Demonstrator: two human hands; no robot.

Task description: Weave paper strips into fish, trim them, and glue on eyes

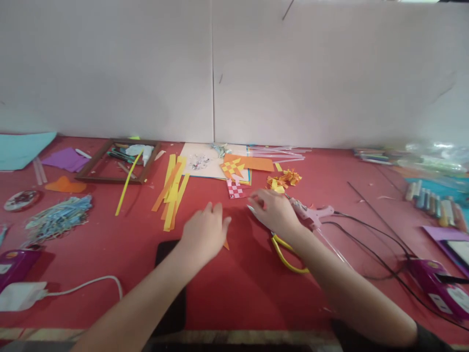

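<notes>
Partly, the left hand (pixel 205 232) hides orange paper (pixel 226 245).

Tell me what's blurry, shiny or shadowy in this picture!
Head view: the left hand and right hand look soft-edged; clear plastic at the right is smeary with pale glare; soft, dim shadows lie on the red table between the arms.

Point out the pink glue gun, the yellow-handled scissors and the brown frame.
Pink glue gun (pixel 315 213): head view, on its body.
Yellow-handled scissors (pixel 276 241): head view, where the handles begin.
Brown frame (pixel 110 180): head view, on its near side.
</notes>
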